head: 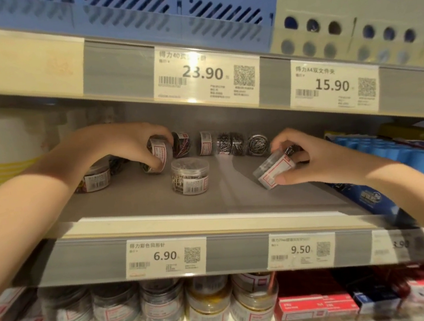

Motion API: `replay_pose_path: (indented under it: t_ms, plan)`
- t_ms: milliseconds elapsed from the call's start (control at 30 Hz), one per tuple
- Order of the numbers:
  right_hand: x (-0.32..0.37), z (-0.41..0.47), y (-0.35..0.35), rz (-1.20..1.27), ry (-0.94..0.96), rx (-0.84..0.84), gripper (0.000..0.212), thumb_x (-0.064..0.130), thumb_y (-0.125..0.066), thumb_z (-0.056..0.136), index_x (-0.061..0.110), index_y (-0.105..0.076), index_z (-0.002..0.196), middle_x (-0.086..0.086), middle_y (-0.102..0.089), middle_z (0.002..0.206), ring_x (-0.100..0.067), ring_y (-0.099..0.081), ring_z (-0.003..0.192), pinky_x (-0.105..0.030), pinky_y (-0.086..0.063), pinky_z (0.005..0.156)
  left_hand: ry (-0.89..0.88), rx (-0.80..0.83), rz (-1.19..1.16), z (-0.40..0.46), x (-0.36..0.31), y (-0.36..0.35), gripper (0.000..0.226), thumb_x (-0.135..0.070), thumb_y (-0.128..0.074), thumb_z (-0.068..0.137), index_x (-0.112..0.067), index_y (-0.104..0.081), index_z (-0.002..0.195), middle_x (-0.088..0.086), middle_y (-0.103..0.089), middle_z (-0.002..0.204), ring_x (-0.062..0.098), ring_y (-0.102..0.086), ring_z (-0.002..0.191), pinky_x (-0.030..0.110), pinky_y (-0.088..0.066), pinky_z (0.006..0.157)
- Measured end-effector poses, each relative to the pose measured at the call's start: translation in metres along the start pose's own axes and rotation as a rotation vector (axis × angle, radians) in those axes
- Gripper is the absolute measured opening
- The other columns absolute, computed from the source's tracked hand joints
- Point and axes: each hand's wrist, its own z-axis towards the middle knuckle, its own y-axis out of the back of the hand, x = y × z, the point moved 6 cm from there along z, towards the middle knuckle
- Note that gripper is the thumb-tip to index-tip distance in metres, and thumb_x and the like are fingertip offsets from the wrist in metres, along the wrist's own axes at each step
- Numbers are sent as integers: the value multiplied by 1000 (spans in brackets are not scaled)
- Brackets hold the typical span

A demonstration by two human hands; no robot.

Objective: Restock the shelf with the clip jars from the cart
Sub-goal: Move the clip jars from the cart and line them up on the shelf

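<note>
1. While both arms reach into the middle shelf (pixel 137 207), each hand grips a small clear clip jar.
2. L hand (pixel 128 143): fingers curled over the top of a tilted jar (pixel 159 152), thumb under it. White label w/ red border faces the camera. Jar sits at the back-left part of the shelf, above another jar (pixel 151 168) that's mostly hidden by the hand.
3. R hand (pixel 307 158): fingers and thumb wrapped round a second jar (pixel 274 170), held on its side, tilted, label facing down-left. Can't tell if it touches the shelf floor.
4. Between the hands, an upright jar of silver clips (pixel 190 175) stands alone on the grey shelf floor, barcode label toward the front.
5. Far left, another upright jar (pixel 94 179) w/ coloured clips, partly behind the L forearm.
6. Back row (pixel 230 142): several jars lying on their sides along the rear, dark and silver clips visible thru the plastic.
7. Price tags on the shelf edge below the hands: 6.90 tag (pixel 166 255) and 9.50 tag (pixel 301 249).
8. Upper edge carries a 23.90 tag (pixel 204 73) and a 15.90 tag (pixel 332 85).
9. Lower shelf: stacked jars (pixel 210 304), some w/ gold contents, plus red boxes (pixel 312 304) to the right.
10. R side of the middle shelf: blue packs (pixel 387 149).
11. Top shelf: blue plastic basket (pixel 137 8).
</note>
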Motion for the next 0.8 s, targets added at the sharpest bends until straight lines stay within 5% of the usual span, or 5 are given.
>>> replay_pose_path:
  t_ms: [167, 333, 567, 700, 800]
  plan:
    - [-2, -8, -13, 66, -31, 26, 47, 29, -79, 67, 29, -41, 95, -4, -60, 106, -29, -64, 95, -49, -48, 89, -22, -49, -28, 0, 0, 5, 49, -33, -77, 71, -43, -45, 106, -8, -58, 100, 16, -57, 87, 38, -48, 82]
    - [-8, -11, -24, 15, -67, 63, 45, 39, -76, 68, 33, -36, 88, 2, -66, 97, -15, -66, 86, -36, -49, 80, -57, -150, -101, 1, -5, 11, 52, -43, -78, 66, -38, -48, 107, -5, -61, 102, 15, -56, 87, 33, -45, 77]
    - [-4, -13, -23, -38, -57, 74, 45, 45, -75, 69, 33, -36, 87, 6, -64, 97, -21, -62, 91, -41, -46, 88, -46, -166, -229, 1, -14, 14, 122, -96, -53, 15, -35, -49, 121, -7, -57, 115, 16, -56, 105, 38, -46, 95]
    - [-4, -15, -23, 7, -64, 144, 43, 34, -77, 72, 31, -38, 89, 5, -67, 101, -19, -64, 94, -39, -47, 89, -110, -126, -335, -3, -28, 10, 107, -87, -66, 22, -37, -45, 114, -8, -59, 114, 13, -59, 104, 34, -48, 92]
    - [-6, -16, -20, 81, -59, 182, 38, 18, -76, 76, 31, -42, 87, 6, -66, 104, -11, -65, 96, -28, -49, 85, -166, -52, -487, -5, -34, 4, 69, -60, -79, 46, -39, -50, 105, -9, -63, 107, 9, -64, 98, 23, -53, 79]
